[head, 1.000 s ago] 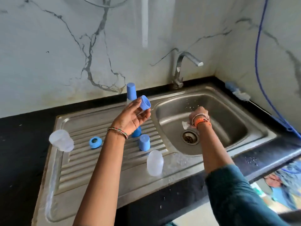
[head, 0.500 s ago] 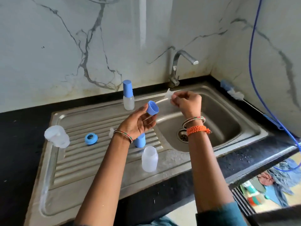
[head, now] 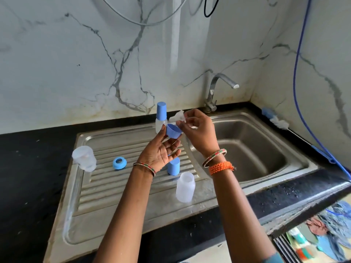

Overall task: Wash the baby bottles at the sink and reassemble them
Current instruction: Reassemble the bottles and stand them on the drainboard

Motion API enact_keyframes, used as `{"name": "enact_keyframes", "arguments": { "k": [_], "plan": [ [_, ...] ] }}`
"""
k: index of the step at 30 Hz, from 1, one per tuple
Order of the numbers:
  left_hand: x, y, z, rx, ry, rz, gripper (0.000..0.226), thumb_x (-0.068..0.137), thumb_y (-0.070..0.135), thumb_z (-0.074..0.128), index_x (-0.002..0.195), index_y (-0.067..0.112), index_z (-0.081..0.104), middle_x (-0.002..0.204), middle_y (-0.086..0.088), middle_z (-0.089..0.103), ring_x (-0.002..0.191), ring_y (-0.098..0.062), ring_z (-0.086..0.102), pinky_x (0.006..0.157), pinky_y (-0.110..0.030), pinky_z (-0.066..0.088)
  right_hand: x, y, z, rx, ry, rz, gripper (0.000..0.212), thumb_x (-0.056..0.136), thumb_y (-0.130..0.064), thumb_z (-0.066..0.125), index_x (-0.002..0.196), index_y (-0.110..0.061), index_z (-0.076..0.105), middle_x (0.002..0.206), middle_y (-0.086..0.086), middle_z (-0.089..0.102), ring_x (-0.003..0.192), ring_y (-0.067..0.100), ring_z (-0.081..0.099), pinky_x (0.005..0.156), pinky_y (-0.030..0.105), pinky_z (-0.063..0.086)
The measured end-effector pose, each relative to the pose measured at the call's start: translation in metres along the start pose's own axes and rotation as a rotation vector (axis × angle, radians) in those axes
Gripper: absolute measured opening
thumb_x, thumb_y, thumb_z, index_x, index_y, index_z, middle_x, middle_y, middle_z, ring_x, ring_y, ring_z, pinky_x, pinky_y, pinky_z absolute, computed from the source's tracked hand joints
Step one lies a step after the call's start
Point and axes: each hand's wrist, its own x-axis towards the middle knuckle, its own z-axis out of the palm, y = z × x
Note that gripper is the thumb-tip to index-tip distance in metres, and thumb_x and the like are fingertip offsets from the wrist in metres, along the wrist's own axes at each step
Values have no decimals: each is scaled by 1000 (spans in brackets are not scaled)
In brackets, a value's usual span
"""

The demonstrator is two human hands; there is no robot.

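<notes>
While pinching clear teat (head: 176, 117) in right hand (head: 199, 133), just above-right of blue ring (head: 173, 130) held open-end-up at left hand (head: 161, 152) fingertips, mid-frame

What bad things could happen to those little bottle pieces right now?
The clear teat is only pinched by the right hand, above the edge of the basin, so it might slip in toward the drain. The blue ring rests on the left hand's fingertips and could tip off. The open bottle stands near the left forearm, which might knock it over.
</notes>
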Motion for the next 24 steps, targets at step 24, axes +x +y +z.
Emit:
{"name": "enact_keyframes", "arguments": {
  "k": [24],
  "plan": [
    [-30, 27, -15, -254, -105, 114, 81, 33, 19, 97, 106, 6, 64, 103, -17, 68, 92, -23, 69, 70, -29, 58, -26, -29, 23, -368, -127, -235, 22, 94, -19, 55, 108, -12, 71, 114, 4, 66, 110, 20, 54, 92, 31, 42]
  ]
}}
